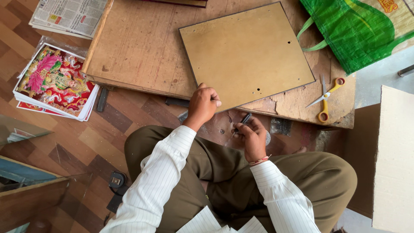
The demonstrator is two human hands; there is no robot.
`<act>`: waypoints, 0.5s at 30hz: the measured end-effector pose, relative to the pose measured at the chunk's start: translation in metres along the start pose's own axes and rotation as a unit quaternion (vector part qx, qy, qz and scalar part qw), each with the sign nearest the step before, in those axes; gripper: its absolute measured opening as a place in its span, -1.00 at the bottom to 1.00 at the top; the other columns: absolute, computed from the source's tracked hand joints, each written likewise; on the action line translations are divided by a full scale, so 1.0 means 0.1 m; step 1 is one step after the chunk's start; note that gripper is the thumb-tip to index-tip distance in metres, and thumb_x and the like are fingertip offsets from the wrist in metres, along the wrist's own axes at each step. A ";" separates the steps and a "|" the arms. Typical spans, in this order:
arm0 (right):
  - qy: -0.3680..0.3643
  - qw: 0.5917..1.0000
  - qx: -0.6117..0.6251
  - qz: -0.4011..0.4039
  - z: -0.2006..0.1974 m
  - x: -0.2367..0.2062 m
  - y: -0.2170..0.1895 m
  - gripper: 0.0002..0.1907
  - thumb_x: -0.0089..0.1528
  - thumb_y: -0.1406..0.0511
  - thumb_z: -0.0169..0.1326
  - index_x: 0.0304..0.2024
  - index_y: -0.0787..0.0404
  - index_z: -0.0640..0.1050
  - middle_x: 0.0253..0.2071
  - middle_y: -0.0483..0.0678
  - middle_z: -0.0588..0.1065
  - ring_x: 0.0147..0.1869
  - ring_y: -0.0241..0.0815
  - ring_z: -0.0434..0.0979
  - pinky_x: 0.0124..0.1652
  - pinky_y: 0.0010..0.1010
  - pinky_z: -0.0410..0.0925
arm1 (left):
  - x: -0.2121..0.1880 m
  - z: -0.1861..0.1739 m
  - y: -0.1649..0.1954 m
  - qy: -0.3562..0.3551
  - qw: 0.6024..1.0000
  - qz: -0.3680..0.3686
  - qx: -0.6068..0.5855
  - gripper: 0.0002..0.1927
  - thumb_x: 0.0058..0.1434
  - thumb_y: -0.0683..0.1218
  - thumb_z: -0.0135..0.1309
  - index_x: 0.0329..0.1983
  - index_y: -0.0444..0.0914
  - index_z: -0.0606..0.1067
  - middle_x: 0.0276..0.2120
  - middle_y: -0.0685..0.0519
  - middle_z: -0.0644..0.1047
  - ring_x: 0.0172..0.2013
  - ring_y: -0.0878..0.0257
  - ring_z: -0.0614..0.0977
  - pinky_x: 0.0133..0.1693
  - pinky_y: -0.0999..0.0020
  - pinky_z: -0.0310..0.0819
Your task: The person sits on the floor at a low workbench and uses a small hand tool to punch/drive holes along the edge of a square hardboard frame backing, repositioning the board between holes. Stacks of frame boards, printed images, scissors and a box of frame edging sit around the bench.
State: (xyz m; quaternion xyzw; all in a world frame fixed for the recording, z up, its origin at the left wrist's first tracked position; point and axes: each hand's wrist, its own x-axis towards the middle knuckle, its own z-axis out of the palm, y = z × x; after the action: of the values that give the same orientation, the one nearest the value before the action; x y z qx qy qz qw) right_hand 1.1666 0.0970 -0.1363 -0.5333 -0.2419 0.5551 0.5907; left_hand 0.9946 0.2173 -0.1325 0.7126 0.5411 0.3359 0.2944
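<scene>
- Floor [86,138] of wood-pattern planks in mixed brown tones, evenly lit.
- Low, worn wooden table [138,47] with a chipped near edge.
- Glass-topped wooden cabinet [30,194] at lower left.
- Pale off-white slab [394,159] at right, a brown board [360,159] beside it.

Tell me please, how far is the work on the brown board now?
Done: the brown board lies flat on the low wooden table and already shows several small holes. In hand: the left hand grips its near edge, while the right hand holds a small dark tool just below it. Left: the scissors and stacked colour prints lie untouched.
</scene>
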 end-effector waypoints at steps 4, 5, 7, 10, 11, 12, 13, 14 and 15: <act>0.044 0.941 -0.216 -0.256 0.13 -0.15 -0.12 -0.28 0.23 0.54 0.13 0.44 0.24 0.29 -0.42 -0.15 0.38 -0.34 -0.48 0.35 -0.27 -0.65 0.33 | 0.01 0.01 -0.08 -0.009 0.999 -0.010 -0.029 -0.86 -0.07 -0.21 0.36 -0.50 -0.28 0.59 -0.31 -0.06 0.52 -0.21 0.01 0.60 -0.14 0.16 0.50; 0.036 0.927 -0.241 -0.284 0.15 -0.18 -0.17 -0.29 0.24 0.54 0.14 0.44 0.24 0.30 -0.42 -0.15 0.38 -0.34 -0.48 0.34 -0.28 -0.64 0.31 | 0.02 0.01 -0.10 -0.014 0.999 -0.009 -0.035 -0.86 -0.07 -0.20 0.37 -0.50 -0.27 0.59 -0.32 -0.05 0.53 -0.22 0.02 0.60 -0.13 0.17 0.50; 0.022 0.896 -0.291 -0.334 0.20 -0.23 -0.25 -0.30 0.26 0.54 0.18 0.44 0.23 0.33 -0.41 -0.15 0.38 -0.35 -0.48 0.32 -0.29 -0.64 0.27 | 0.01 0.02 -0.15 0.008 0.999 0.010 -0.050 -0.89 -0.03 -0.22 0.34 -0.46 -0.27 0.61 -0.29 -0.06 0.53 -0.20 0.01 0.60 -0.12 0.17 0.49; 0.036 0.888 -0.296 -0.351 0.29 -0.26 -0.34 -0.36 0.30 0.52 0.18 0.41 0.25 0.33 -0.34 -0.12 0.49 -0.31 -0.47 0.42 -0.29 -0.64 0.31 | 0.00 0.03 -0.23 0.011 0.998 0.013 -0.062 -0.92 -0.03 -0.24 0.31 -0.45 -0.26 0.62 -0.29 -0.05 0.54 -0.19 0.02 0.61 -0.11 0.17 0.51; 0.027 0.885 -0.288 -0.365 0.33 -0.26 -0.36 -0.36 0.30 0.53 0.17 0.41 0.26 0.32 -0.27 -0.09 0.52 -0.25 -0.46 0.47 -0.24 -0.63 0.35 | -0.01 0.03 -0.24 0.009 0.998 0.010 -0.064 -0.92 -0.04 -0.24 0.30 -0.46 -0.25 0.63 -0.29 -0.05 0.55 -0.20 0.03 0.61 -0.11 0.17 0.51; 0.018 0.882 -0.280 -0.378 0.35 -0.26 -0.37 -0.37 0.31 0.53 0.16 0.41 0.27 0.32 -0.19 -0.07 0.55 -0.19 -0.44 0.52 -0.19 -0.62 0.39 | -0.01 0.03 -0.26 0.009 0.997 0.010 -0.069 -0.93 -0.03 -0.24 0.29 -0.46 -0.25 0.63 -0.29 -0.05 0.55 -0.20 0.03 0.61 -0.11 0.17 0.51; 0.010 0.880 -0.273 -0.389 0.38 -0.26 -0.39 -0.37 0.32 0.54 0.16 0.41 0.28 0.31 -0.12 -0.04 0.58 -0.13 -0.42 0.56 -0.14 -0.61 0.43 | -0.02 0.02 -0.27 0.009 0.997 0.010 -0.075 -0.94 -0.02 -0.24 0.29 -0.47 -0.26 0.63 -0.28 -0.05 0.55 -0.20 0.02 0.61 -0.12 0.17 0.51; 0.015 0.872 -0.287 -0.395 0.41 -0.26 -0.40 -0.38 0.32 0.54 0.16 0.41 0.28 0.31 -0.10 -0.02 0.58 -0.12 -0.39 0.57 -0.13 -0.58 0.44 | -0.03 0.02 -0.27 0.008 0.997 0.010 -0.081 -0.95 -0.02 -0.24 0.28 -0.47 -0.26 0.63 -0.28 -0.06 0.55 -0.20 0.02 0.62 -0.12 0.16 0.51; 0.021 0.865 -0.301 -0.401 0.44 -0.25 -0.42 -0.38 0.32 0.54 0.16 0.41 0.28 0.32 -0.07 0.00 0.59 -0.11 -0.37 0.58 -0.11 -0.56 0.45 | -0.03 0.01 -0.26 0.014 0.997 0.008 -0.079 -0.95 -0.02 -0.24 0.28 -0.48 -0.26 0.63 -0.28 -0.07 0.55 -0.21 0.01 0.62 -0.13 0.16 0.51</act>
State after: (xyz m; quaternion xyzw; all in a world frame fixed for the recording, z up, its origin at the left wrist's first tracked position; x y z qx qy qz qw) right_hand 1.1378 0.0979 -0.0771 -0.5538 -0.5780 0.1594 0.5778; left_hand 0.9797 0.2204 -0.1544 0.6867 0.5111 0.3898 0.3394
